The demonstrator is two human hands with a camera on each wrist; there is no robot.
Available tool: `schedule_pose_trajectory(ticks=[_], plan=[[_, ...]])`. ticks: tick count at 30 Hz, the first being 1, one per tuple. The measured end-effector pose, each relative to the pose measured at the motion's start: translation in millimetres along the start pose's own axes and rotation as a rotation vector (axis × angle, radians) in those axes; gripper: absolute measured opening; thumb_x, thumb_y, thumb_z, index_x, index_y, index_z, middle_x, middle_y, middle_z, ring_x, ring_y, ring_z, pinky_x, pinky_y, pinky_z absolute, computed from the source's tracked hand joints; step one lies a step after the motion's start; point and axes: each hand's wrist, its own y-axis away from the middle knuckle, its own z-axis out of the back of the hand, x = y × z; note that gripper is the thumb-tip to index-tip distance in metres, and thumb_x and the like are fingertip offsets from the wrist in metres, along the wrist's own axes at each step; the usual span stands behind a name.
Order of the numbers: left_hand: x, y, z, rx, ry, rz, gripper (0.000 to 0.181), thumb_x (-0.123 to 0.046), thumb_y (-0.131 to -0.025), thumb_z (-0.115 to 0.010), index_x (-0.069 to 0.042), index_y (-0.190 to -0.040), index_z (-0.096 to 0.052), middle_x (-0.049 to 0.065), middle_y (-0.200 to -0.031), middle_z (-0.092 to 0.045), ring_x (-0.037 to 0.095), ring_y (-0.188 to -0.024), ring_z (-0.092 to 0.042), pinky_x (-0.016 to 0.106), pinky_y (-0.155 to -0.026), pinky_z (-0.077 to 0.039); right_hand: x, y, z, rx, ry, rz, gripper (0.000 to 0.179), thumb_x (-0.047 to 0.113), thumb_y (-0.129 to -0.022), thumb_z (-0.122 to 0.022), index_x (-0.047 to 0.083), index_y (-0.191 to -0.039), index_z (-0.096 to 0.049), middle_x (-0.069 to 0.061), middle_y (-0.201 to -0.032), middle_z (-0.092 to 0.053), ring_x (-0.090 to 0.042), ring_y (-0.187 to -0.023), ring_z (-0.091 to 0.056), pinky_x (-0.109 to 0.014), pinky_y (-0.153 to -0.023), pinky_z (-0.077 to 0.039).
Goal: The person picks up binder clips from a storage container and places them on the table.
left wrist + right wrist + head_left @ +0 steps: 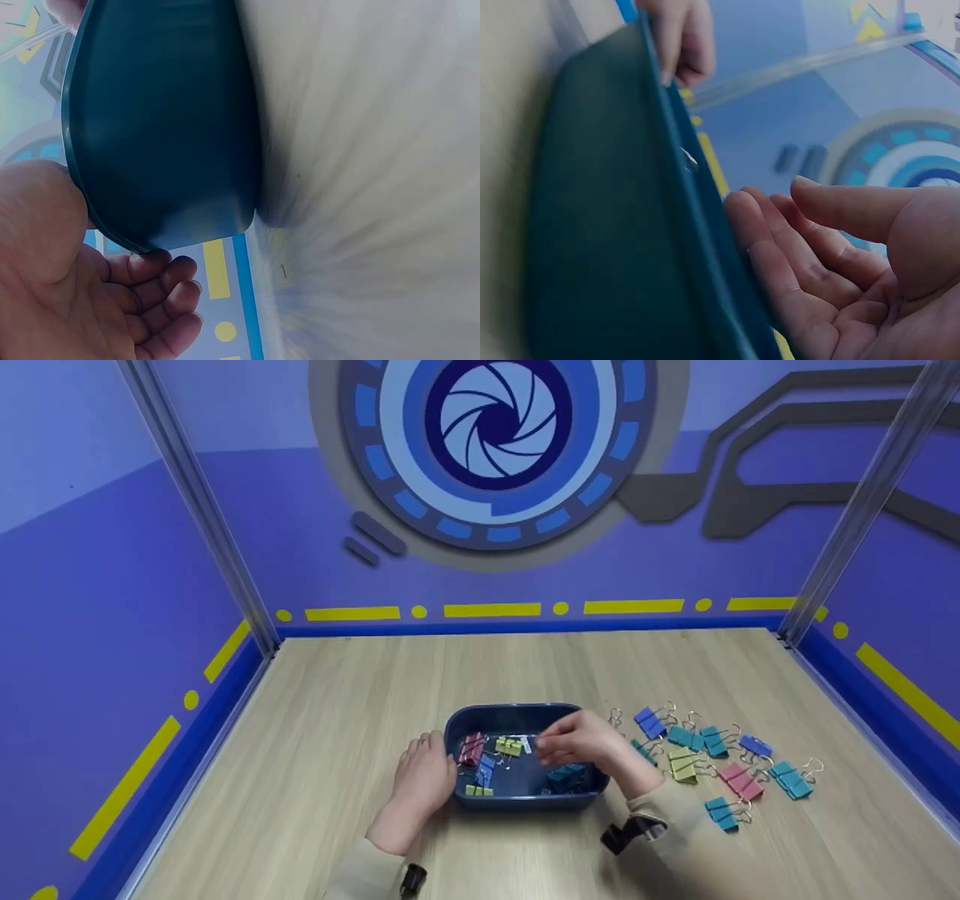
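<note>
A dark blue plastic box [525,802] stands on the table with several binder clips inside. Among them are a red clip [472,749], a yellow clip [508,746], a blue clip [485,771] and dark teal clips [566,776]. My left hand [426,772] holds the box's left rim; in the left wrist view the thumb goes behind the rim and the fingers lie outside. Over the right side of the box hovers my right hand [581,742], fingers loosely bent. Nothing shows between its thumb and fingers [780,277] in the right wrist view. A small white piece [526,745] appears beside its fingertips.
Right of the box, several loose binder clips lie scattered: blue [650,723], teal [792,780], yellow [682,765] and pink [740,782]. Blue printed panels [247,532] enclose the wooden table [337,697] at the back and sides.
</note>
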Motion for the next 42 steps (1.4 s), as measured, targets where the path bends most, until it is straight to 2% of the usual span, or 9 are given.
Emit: schedule_pose_trajectory(ticks=[5, 11, 18, 26, 31, 35, 42], plan=[[0.6, -0.8, -1.0, 0.007, -0.003, 0.004, 0.029, -0.013, -0.094, -0.063, 0.005, -0.115, -0.056, 0.021, -0.105, -0.064, 0.038, -0.102, -0.060, 0.050, -0.087, -0.048, -1.4, -14.7, -27.2, 0.021, 0.016, 0.004, 0.024, 0.007, -0.093, -0.072, -0.012, -0.106, -0.073, -0.019, -0.093, -0.079, -0.020, -0.079, -0.078, -0.043, -0.082, -0.061], [0.8, -1.0, -1.5, 0.013, 0.006, 0.008, 0.029, -0.013, -0.094, -0.062, 0.006, -0.116, -0.056, 0.021, -0.105, -0.064, 0.038, -0.103, -0.060, 0.050, -0.089, -0.047, 0.7, -27.2, -53.4, 0.035, 0.015, -0.018, 0.020, 0.002, -0.090, -0.074, -0.013, -0.103, -0.074, -0.024, -0.092, -0.077, -0.025, -0.080, -0.079, -0.039, -0.078, -0.062], [0.6, -0.6, -1.4, -0.001, 0.006, -0.003, 0.026, -0.013, -0.093, -0.063, 0.004, -0.111, -0.056, 0.020, -0.101, -0.063, 0.038, -0.098, -0.060, 0.049, -0.085, -0.047, 1.8, -36.2, -70.2, 0.034, 0.102, -0.018, 0.014, 0.001, -0.088, -0.075, -0.010, -0.096, -0.077, -0.022, -0.088, -0.078, -0.018, -0.074, -0.077, -0.032, -0.073, -0.062], [1.2, 0.3, -1.0, -0.022, -0.001, -0.023, 0.025, -0.013, -0.092, -0.063, 0.004, -0.109, -0.055, 0.019, -0.099, -0.062, 0.038, -0.096, -0.060, 0.048, -0.081, -0.047, 1.4, -40.3, -82.5, 0.026, 0.230, -0.003, 0.008, 0.005, -0.086, -0.079, -0.003, -0.088, -0.080, -0.017, -0.083, -0.078, -0.013, -0.070, -0.075, -0.023, -0.063, -0.057], [1.9, 0.3, -1.7, -0.040, -0.011, -0.039, 0.024, -0.012, -0.091, -0.064, 0.004, -0.107, -0.055, 0.019, -0.096, -0.062, 0.038, -0.094, -0.061, 0.048, -0.080, -0.047, -1.0, -41.2, -85.2, 0.029, 0.271, 0.034, 0.006, 0.005, -0.085, -0.079, -0.002, -0.084, -0.080, -0.014, -0.078, -0.078, -0.012, -0.065, -0.074, -0.022, -0.060, -0.055], [1.7, 0.2, -2.1, -0.046, -0.010, -0.039, 0.025, -0.012, -0.090, -0.064, 0.005, -0.107, -0.056, 0.020, -0.096, -0.062, 0.038, -0.094, -0.061, 0.049, -0.080, -0.047, -1.4, -41.4, -84.7, 0.033, 0.253, 0.040, 0.007, 0.001, -0.087, -0.075, -0.003, -0.083, -0.079, -0.014, -0.075, -0.077, -0.011, -0.062, -0.071, -0.022, -0.059, -0.055], [1.0, 0.6, -1.3, -0.033, -0.012, -0.028, 0.025, -0.013, -0.091, -0.064, 0.004, -0.108, -0.056, 0.020, -0.098, -0.063, 0.038, -0.096, -0.061, 0.049, -0.081, -0.048, 0.7, -43.4, -81.3, 0.020, 0.175, -0.003, 0.010, -0.001, -0.091, -0.069, -0.004, -0.086, -0.078, -0.013, -0.077, -0.077, -0.009, -0.061, -0.068, -0.023, -0.059, -0.055]])
